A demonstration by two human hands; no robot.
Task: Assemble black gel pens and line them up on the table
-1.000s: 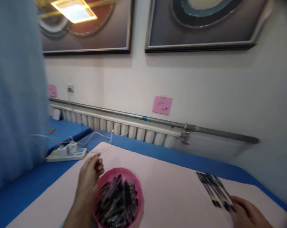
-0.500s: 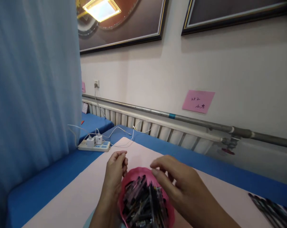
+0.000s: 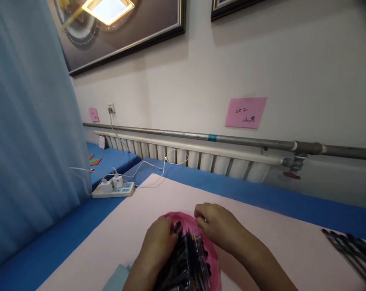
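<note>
A pink bowl (image 3: 214, 264) with a wavy rim holds many black and clear pens (image 3: 189, 258), some in clear plastic sleeves. My left hand (image 3: 160, 240) reaches over the bowl's left side, its fingers curled down among the pens. What those fingers hold is hidden. At the upper right of the rim, my right hand (image 3: 214, 222) is closed with its fingers curled in. Whether it grips the rim or something small cannot be made out.
Pink paper (image 3: 110, 238) covers much of the blue table (image 3: 58, 234). Several dark pens (image 3: 349, 250) lie at the right. A light-blue item (image 3: 117, 277) is left of the bowl. A power strip (image 3: 116, 190) with white cables stands near the curtain (image 3: 28, 121).
My left hand has moved right and down into the bowl, onto the pens. The right hand has drawn in its fingers near the rim. The view has shifted a little.
</note>
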